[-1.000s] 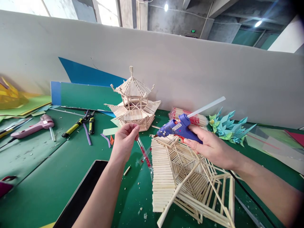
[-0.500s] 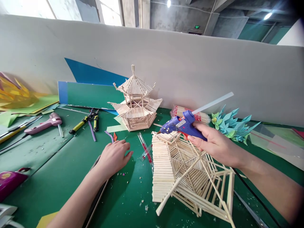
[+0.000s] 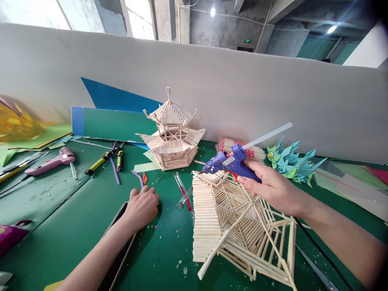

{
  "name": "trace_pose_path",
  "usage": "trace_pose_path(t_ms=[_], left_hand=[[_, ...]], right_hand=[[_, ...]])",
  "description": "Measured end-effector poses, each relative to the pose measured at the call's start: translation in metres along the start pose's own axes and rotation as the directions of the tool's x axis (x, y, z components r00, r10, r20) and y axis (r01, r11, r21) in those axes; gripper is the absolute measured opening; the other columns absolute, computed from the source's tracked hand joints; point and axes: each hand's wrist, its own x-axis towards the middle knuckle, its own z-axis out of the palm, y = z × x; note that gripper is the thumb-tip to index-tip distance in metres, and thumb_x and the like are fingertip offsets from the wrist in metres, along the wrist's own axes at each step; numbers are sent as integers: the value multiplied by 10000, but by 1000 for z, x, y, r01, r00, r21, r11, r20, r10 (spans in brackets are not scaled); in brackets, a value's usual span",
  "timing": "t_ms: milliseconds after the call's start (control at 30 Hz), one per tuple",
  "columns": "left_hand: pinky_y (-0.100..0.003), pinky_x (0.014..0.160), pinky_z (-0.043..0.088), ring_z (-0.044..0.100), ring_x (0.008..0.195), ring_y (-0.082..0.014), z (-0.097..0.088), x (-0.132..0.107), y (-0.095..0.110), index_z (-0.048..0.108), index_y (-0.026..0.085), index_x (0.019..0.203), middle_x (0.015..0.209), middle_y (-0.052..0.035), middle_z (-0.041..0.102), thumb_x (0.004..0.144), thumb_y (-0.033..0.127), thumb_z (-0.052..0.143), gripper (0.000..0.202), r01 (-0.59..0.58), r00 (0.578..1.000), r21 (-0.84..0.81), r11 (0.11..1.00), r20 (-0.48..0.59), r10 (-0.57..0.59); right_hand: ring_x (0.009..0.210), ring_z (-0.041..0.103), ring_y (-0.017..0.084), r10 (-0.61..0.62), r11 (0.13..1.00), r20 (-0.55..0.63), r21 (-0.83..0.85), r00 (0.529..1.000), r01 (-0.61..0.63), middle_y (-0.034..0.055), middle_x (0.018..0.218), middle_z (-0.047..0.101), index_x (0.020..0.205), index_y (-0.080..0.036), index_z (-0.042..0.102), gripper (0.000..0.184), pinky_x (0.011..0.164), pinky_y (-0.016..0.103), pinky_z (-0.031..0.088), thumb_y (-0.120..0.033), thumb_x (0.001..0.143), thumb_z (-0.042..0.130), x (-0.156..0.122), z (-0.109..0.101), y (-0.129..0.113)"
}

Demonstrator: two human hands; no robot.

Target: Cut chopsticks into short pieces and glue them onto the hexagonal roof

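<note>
My right hand (image 3: 269,184) grips a blue hot glue gun (image 3: 233,161) with a translucent glue stick (image 3: 268,135) out of its back. The gun's nozzle is at the far upper corner of a wooden-stick frame (image 3: 239,218); whether they touch I cannot tell. One side of the frame bears a panel of close-laid sticks (image 3: 205,222). My left hand (image 3: 142,208) is low over the table left of the frame, fingers curled down and fingertips hidden, by a dark flat object (image 3: 117,242) under my forearm. A finished stick pavilion (image 3: 172,137) stands behind.
On the green table (image 3: 75,234) lie a pink glue gun (image 3: 54,161), yellow-black pliers (image 3: 104,157), clear plastic wrappers (image 3: 184,194) and a bundle of sticks (image 3: 226,145). Blue folded-paper shapes (image 3: 294,161) are at right, scissors (image 3: 315,266) at lower right. A grey partition (image 3: 273,93) closes off the back.
My left hand has drawn back slightly left and down, and its fingers have curled in. The glue gun stays at the frame's corner. The view has shifted slightly.
</note>
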Motion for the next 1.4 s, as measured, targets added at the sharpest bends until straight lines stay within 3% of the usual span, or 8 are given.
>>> trace_pose_path(t_ms=[133, 267, 367, 500, 633, 800, 967, 1400], left_hand=[[-351, 628, 301, 523, 680, -251, -5, 8, 12, 483, 199, 535, 612, -64, 576, 636, 123, 452, 130, 37, 996, -183, 982, -78, -52], [-263, 500, 274, 410, 464, -137, -19, 21, 26, 435, 207, 539, 496, 28, 466, 659, 159, 455, 130, 41, 977, -459, 888, -169, -133], [-229, 463, 289, 393, 464, -111, -36, 26, 35, 427, 207, 562, 501, 50, 430, 674, 183, 482, 126, 8, 941, -666, 746, -248, -231], [-206, 452, 338, 423, 471, -90, -55, 30, 45, 474, 197, 637, 549, 52, 456, 705, 226, 524, 89, -104, 887, -864, 493, -305, -346], [-193, 434, 322, 407, 464, -76, -61, 39, 50, 492, 193, 663, 555, 55, 451, 729, 244, 557, 105, -222, 843, -937, 271, -324, -430], [-192, 444, 308, 400, 465, -71, -60, 47, 54, 533, 181, 726, 535, 59, 446, 745, 264, 588, 101, -283, 846, -955, 91, -293, -445], [-187, 442, 280, 385, 471, -66, -58, 47, 58, 558, 171, 707, 526, 57, 453, 738, 259, 613, 108, -266, 870, -963, 43, -259, -421], [-203, 454, 255, 367, 482, -79, -49, 49, 56, 577, 171, 714, 521, 58, 439, 738, 304, 615, 141, -188, 914, -980, 64, -199, -353]], right_hand=[[923, 560, 219, -4, 1000, 7, -18, 1000, 4, 71, 1038, 598, 1166, -178, 486, 329, 792, 380, 465, -315, 870, 441, 4, 5, -1], [969, 547, 214, -6, 1000, 21, 0, 1000, 6, 76, 1073, 576, 1174, -174, 469, 321, 842, 377, 446, -295, 879, 430, 6, 9, -5], [1009, 532, 233, 16, 1000, 31, 10, 999, -17, 59, 958, 590, 1095, -178, 491, 251, 876, 397, 436, -290, 879, 429, 6, 9, -5], [1016, 528, 251, 20, 1000, 22, 4, 1000, -20, 43, 848, 581, 1028, -180, 500, 201, 891, 421, 428, -286, 872, 433, 8, 10, -3], [986, 544, 253, 35, 999, 24, -14, 999, -34, 48, 842, 596, 1060, -181, 493, 230, 862, 426, 443, -292, 870, 429, 8, 10, -2], [935, 561, 235, 23, 999, 18, -28, 1000, -22, 86, 1001, 593, 1119, -161, 483, 287, 832, 407, 456, -284, 866, 429, 8, 9, -3], [956, 557, 247, 28, 999, 9, -40, 1000, -28, 76, 944, 605, 1134, -166, 476, 302, 853, 416, 444, -294, 864, 431, 10, 11, -3], [926, 562, 242, 34, 999, 15, -12, 999, -34, 56, 877, 594, 1066, -175, 488, 243, 814, 406, 468, -285, 859, 427, 10, 11, -5]])
